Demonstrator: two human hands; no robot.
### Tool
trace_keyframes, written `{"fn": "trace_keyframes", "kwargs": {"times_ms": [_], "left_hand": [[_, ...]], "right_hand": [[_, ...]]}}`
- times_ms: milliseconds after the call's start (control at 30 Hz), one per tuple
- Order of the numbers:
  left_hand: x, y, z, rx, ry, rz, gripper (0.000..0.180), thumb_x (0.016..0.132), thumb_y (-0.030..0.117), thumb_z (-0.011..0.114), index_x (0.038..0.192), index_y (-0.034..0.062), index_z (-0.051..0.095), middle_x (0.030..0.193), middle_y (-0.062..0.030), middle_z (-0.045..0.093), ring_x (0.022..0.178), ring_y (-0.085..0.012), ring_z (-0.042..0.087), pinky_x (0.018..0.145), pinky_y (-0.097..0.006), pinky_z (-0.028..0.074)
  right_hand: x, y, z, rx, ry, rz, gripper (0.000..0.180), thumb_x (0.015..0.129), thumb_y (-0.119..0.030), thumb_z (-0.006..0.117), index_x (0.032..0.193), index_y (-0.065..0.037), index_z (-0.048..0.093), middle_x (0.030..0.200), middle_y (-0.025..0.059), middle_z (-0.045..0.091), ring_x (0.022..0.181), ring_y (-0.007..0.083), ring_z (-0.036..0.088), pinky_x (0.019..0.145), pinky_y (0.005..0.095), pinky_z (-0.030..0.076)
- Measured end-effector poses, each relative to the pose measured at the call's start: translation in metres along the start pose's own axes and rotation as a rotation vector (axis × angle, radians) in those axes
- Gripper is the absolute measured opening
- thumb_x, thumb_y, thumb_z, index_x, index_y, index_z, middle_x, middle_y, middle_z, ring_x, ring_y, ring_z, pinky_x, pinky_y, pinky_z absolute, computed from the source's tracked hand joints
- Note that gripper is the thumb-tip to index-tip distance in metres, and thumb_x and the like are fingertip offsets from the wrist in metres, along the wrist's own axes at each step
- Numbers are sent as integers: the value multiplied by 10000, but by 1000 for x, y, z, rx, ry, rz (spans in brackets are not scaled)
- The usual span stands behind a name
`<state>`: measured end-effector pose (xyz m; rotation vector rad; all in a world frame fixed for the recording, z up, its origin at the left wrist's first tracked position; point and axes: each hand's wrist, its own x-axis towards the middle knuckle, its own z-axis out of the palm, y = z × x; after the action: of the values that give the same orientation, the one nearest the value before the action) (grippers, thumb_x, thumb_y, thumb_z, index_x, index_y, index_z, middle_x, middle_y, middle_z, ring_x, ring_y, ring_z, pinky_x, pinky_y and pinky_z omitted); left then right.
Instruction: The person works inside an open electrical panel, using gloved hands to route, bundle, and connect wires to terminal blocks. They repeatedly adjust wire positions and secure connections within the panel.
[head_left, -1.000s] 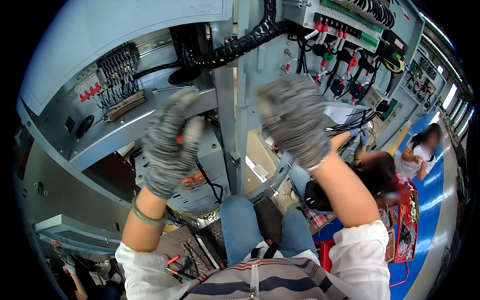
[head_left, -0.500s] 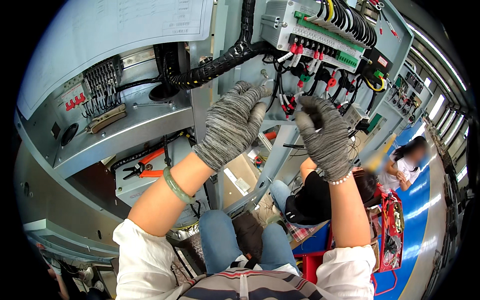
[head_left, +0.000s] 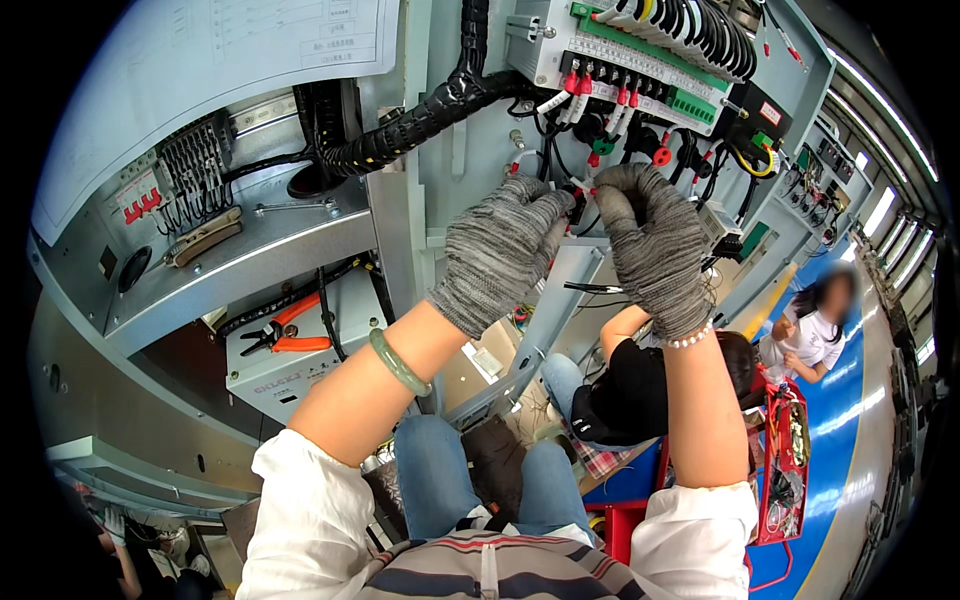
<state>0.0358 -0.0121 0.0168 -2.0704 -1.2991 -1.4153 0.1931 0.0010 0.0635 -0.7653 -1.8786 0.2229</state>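
My left hand [head_left: 502, 252], in a grey knitted glove, is closed around a bundle of thin black wires [head_left: 553, 150] with red ends at the cabinet door panel. Just right of it, my right hand [head_left: 652, 245], gloved alike, has thumb and fingers pinched together at a wire with a white sleeve [head_left: 580, 188]. The fingertips partly hide what they grip. Above both hands sits a terminal unit [head_left: 640, 80] with green connector strips, red-capped wire lugs and white-sleeved wires. Red and green round parts [head_left: 661, 155] are mounted just below it.
A thick black wrapped cable harness [head_left: 430, 120] crosses at upper left. Orange-handled wire pliers [head_left: 290, 330] lie on a grey box, and a wrench [head_left: 298, 207] on the metal shelf. A person in black [head_left: 625, 385] sits close at right, near a red tool cart [head_left: 785, 460].
Both hands have moved closer together at the wires. My left hand went right and its fingers closed; my right fingers drew together on a wire. The view shifted slightly.
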Motion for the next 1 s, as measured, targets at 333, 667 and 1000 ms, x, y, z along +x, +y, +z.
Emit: {"fn": "trace_keyframes", "kwargs": {"times_ms": [333,667,1000], "left_hand": [[8,-10,-25,-494,261,-204,167,849,137,631,995,61,659,880,-37,647,765,-129,596,689,-263,489],[3,-6,-24,-559,112,-294,194,864,122,608,1041,51,639,934,-59,654,824,-109,588,760,-255,480],[-3,-12,-24,-311,92,-31,176,855,77,587,1020,34,630,997,-122,644,891,-208,627,792,-312,497]], "right_hand": [[-1,16,-1,-167,-24,-112,117,829,-119,587,917,-49,622,790,147,632,711,295,626,652,369,500],[-2,9,8,-136,-133,-169,209,859,-152,537,1023,-66,635,848,151,653,773,283,642,716,352,508],[18,1,-4,172,-104,64,191,851,-167,613,972,-24,648,780,68,653,705,116,597,665,270,495]]}}
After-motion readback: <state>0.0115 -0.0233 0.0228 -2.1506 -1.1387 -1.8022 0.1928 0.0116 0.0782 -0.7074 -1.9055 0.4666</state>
